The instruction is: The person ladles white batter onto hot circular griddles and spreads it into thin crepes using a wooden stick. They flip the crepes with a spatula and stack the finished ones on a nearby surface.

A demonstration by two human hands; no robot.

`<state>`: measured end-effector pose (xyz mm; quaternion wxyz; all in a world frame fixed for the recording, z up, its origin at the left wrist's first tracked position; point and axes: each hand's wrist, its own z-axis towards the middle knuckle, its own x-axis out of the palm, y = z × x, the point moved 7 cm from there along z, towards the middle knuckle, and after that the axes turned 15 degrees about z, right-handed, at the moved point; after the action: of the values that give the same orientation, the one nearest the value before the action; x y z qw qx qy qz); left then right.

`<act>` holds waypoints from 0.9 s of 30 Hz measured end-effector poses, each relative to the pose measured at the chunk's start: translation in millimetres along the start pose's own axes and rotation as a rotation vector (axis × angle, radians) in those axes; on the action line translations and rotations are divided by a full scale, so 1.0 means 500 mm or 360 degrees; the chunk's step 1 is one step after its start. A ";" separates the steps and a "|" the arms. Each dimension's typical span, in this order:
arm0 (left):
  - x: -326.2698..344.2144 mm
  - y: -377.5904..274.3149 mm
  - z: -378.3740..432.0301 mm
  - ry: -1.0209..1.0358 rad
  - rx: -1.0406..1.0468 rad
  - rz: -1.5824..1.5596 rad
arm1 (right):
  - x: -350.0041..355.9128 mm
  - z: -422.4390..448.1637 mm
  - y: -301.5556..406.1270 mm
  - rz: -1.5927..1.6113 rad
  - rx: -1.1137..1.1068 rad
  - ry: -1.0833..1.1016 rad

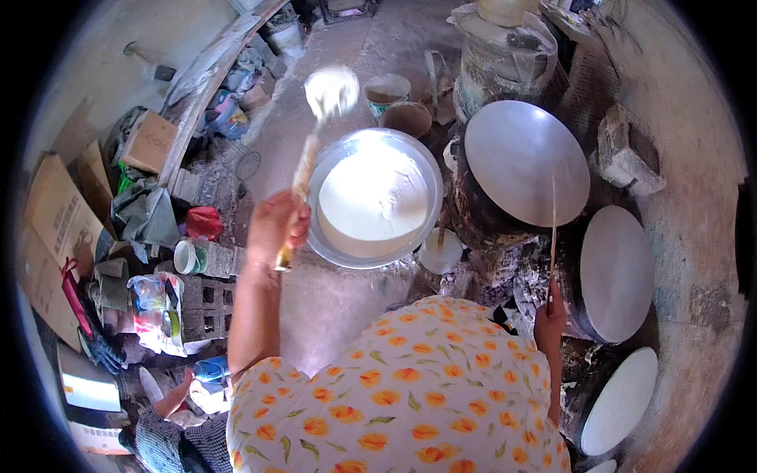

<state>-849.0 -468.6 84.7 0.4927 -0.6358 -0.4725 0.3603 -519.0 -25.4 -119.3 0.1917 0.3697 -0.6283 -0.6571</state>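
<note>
My left hand (278,222) is closed around the wooden handle of a ladle (331,94), whose head is coated in pale batter and blurred. To its right stands a wide metal basin (434,219) with white batter (375,201) in it. My right hand (550,316) grips a thin wooden stick (554,236) that points up toward a large round pan (526,159), tilted in this view. Whether the stick's tip touches the pan cannot be told. A small white pot (440,251) with a handle in it sits between the basin and the stove.
More round pans (617,275) line the right wall. Buckets (387,91) stand beyond the basin, near a large wrapped drum (502,65). Concrete blocks (207,310), bags and cardboard (59,224) lie at the left. Another person's arm (174,396) shows at lower left, holding a blue container.
</note>
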 end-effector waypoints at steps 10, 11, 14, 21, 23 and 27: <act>0.125 0.220 0.014 0.0292 -0.0754 -0.0424 | 0.042 -0.026 0.070 -0.0249 -0.0093 0.0109; 0.154 0.183 0.003 0.0325 -0.0658 -0.0246 | 0.052 -0.027 0.092 -0.0300 -0.0239 0.0156; 0.268 0.101 -0.011 0.0507 -0.0482 0.0023 | 0.040 -0.026 0.152 -0.0289 -0.0432 0.0100; 0.646 -0.012 -0.069 0.0996 0.0005 0.0465 | -0.138 -0.059 0.211 -0.0759 -0.0508 -0.0292; 0.755 -0.008 -0.098 0.1106 0.0095 0.0440 | -0.212 -0.087 0.184 -0.0853 -0.0466 -0.0426; 0.968 0.062 -0.160 0.1572 0.0078 0.0418 | -0.354 -0.167 0.128 -0.0852 -0.0286 -0.0660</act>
<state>-625.2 -30.8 78.9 0.6225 -0.7725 -0.0910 0.0866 -356.5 35.7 -8.8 -0.0874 0.3616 -0.4742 -0.7980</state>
